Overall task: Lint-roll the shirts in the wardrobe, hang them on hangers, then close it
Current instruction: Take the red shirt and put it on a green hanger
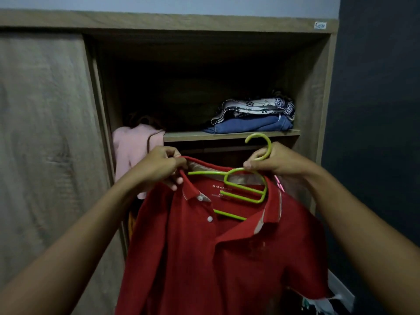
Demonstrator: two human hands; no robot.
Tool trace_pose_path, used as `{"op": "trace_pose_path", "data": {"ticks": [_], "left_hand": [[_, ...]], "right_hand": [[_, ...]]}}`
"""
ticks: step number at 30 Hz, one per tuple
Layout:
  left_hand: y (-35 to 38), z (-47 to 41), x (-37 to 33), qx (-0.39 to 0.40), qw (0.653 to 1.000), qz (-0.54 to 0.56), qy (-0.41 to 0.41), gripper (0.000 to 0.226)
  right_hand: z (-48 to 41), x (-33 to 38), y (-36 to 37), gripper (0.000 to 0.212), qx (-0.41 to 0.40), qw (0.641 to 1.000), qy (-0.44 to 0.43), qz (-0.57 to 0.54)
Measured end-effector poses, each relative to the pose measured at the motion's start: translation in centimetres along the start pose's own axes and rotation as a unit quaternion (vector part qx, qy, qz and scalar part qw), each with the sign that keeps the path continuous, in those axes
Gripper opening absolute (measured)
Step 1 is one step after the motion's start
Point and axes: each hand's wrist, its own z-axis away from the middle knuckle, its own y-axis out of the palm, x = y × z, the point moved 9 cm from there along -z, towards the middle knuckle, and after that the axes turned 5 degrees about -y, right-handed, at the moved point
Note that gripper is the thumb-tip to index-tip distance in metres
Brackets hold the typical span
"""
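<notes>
Hands hold things before the open wardrobe [322, 87]: the left hand [159, 167] pinches the collar of a red polo shirt [204, 258] hanging in front, and the right hand [275, 161] grips the green hanger [246, 189] whose arms sit inside the neckline.

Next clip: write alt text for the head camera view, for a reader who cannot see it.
Two bare hands fit a lime-green plastic hanger into the collar of a red polo shirt; the left hand pinches the collar, the right hand grips the hanger's hook. Behind them stands an open wooden wardrobe, with folded clothes on its shelf.
</notes>
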Motion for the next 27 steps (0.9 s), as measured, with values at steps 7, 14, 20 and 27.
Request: {"op": "trace_pose_path", "data": {"ticks": [7,14,20,27], "left_hand": [[1.4,0.0,-0.1,0.003,0.999,0.033,0.006,0.023],[3.4,0.2,-0.8,0.036,0.996,0.071,0.033,0.024],[4.8,1.2,0.1,0.123,0.986,-0.107,0.047,0.03],[2.7,0.9,-0.6,-0.079,0.921,-0.269,0.27,0.033]], "right_hand": [[-0.3,2.0,-2.1,0.031,-0.053,0.998,0.027,0.022],[-1.4,0.2,2.3,0.022,-0.133,0.989,0.008,0.069],[-2.9,2.0,2.5,0.023,-0.084,0.992,-0.026,0.086],[-3.2,3.3,2.3,0.019,-0.094,0.99,-0.071,0.077]]}}
